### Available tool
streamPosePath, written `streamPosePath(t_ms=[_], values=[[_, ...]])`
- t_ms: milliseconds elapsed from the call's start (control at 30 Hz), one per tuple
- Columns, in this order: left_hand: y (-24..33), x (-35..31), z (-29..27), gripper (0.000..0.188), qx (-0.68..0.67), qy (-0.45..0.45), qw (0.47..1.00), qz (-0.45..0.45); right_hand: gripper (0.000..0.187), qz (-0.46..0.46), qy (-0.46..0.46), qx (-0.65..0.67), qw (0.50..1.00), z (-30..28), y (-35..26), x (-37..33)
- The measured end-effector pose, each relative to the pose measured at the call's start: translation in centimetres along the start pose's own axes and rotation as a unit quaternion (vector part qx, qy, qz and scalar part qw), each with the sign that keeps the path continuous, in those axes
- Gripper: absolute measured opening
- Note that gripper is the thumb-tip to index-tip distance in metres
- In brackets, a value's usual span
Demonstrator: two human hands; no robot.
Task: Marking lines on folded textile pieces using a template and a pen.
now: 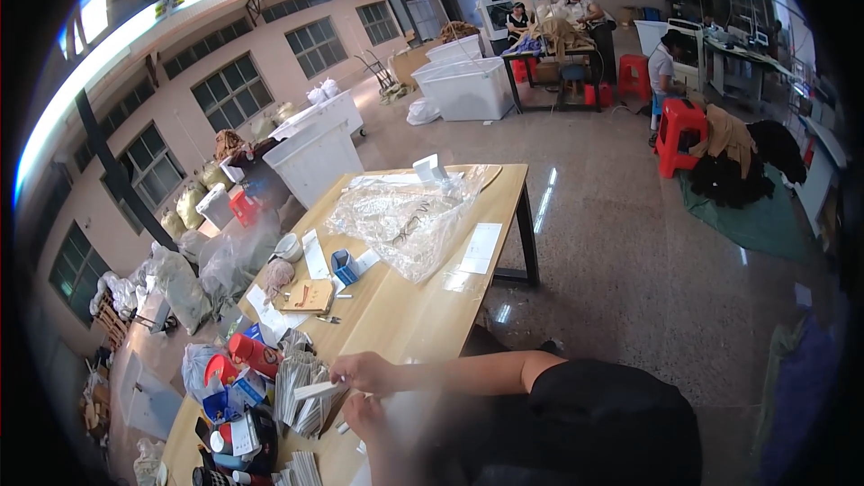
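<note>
My right hand reaches across the table with its fingers closed on a flat white strip. Just below it, my left hand is curled close to the strip's near end; what its fingers hold, if anything, is too small to make out. A pile of thin whitish strips lies beside and under the held strip. More strips rest at the lower edge. On the wooden table a small white piece sits next to my left hand.
Left of the strips crowd a red container, a blue-white box and bottles. Farther up are a tan notebook, a blue holder, yarn and a clear plastic bag. Other people work at a far table.
</note>
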State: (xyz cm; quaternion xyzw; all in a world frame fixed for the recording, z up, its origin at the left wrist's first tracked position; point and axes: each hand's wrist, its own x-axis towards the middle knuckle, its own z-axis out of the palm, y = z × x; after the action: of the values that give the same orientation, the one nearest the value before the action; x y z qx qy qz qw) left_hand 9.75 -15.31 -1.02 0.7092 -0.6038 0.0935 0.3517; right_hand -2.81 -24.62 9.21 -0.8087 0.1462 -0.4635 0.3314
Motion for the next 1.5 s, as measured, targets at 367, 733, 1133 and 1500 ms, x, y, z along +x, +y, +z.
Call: streamPosePath(t_ms=[367, 733, 1133, 1500], values=[[-0.7, 1.9, 0.8, 0.022, -0.073, 0.150, 0.986, -0.021, 0.017, 0.226, -0.165, 0.449, 0.848, -7.2, -0.3, -3.7], [5.5, 2.2, 2.0, 0.022, -0.281, -0.081, 0.953, -0.085, 0.015, 0.253, -0.081, 0.001, 0.964, -7.8, 6.0, -12.4], [5.4, 0.6, 0.1, 0.016, -0.315, -0.305, 0.883, -0.171, 0.023, 0.277, 0.056, 0.087, 0.955, -8.0, 5.7, -12.1], [0.7, -2.5, -1.6, 0.016, -0.305, -0.316, 0.875, -0.206, 0.016, 0.219, -0.009, 0.021, 0.975, -7.5, 1.8, -12.7]])
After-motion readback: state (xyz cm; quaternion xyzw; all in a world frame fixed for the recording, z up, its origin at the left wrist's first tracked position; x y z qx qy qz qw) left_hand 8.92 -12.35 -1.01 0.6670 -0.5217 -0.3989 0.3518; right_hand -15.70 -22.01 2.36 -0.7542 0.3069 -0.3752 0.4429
